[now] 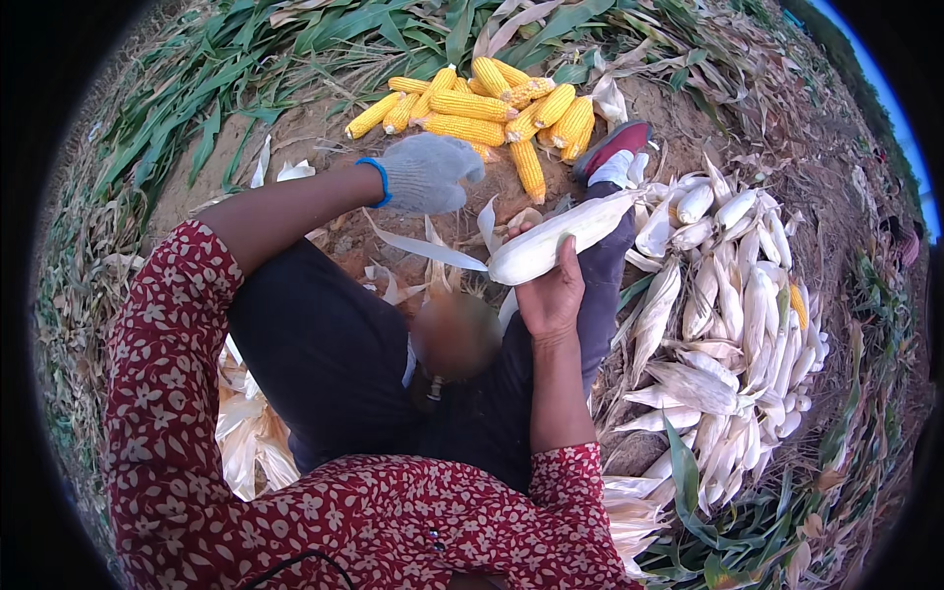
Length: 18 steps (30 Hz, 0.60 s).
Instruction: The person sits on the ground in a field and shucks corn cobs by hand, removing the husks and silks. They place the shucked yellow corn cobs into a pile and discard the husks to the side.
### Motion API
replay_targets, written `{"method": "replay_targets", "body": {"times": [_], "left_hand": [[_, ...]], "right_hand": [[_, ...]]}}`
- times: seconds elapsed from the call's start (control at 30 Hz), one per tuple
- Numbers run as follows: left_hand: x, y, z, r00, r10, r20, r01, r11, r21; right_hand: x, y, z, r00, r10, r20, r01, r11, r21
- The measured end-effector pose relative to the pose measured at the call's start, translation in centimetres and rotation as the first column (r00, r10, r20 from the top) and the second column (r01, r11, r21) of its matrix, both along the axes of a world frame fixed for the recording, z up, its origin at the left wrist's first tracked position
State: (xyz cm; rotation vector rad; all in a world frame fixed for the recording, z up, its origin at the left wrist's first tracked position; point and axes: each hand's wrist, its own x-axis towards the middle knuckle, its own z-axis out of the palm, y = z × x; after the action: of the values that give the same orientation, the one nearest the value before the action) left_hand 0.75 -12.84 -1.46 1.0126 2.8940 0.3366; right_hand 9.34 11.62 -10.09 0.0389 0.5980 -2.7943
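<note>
My left hand, in a knitted grey glove with a blue cuff, is curled above the soil, just below a heap of yellow corn cobs; the inside of its fingers is hidden. Palm up and bare, my right hand holds an ear of corn in pale husk, its thumb against the near side. The ear's tip points up and right. From its blunt end a loose husk strip stretches left beneath the glove. Stripped husks lie on the ground between my legs.
A large pile of ears in dry husks lies to my right. Loose husks lie beside my left leg, and more at lower right. Green corn leaves cover the ground beyond the cobs. My shoe is beside the cob heap.
</note>
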Motion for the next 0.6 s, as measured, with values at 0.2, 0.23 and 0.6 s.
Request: {"method": "replay_targets", "body": {"times": [0.2, 0.23, 0.6], "left_hand": [[5.0, 6.1, 0.8, 0.71, 0.015, 0.704, 0.144, 0.975, -0.167], [5.0, 6.3, 0.4, 0.799, -0.123, 0.589, 0.265, 0.951, -0.161], [5.2, 4.4, 2.2, 0.813, -0.015, 0.582, 0.391, 0.755, -0.526]], "right_hand": [[-0.5, 0.4, -0.4, 1.0, -0.013, -0.028, 0.01, 0.995, -0.096], [-0.2, 0.3, 0.2, 0.999, -0.032, 0.005, 0.032, 0.994, -0.107], [0.5, 1.5, 0.7, 0.971, 0.22, -0.095, -0.231, 0.966, -0.117]]}}
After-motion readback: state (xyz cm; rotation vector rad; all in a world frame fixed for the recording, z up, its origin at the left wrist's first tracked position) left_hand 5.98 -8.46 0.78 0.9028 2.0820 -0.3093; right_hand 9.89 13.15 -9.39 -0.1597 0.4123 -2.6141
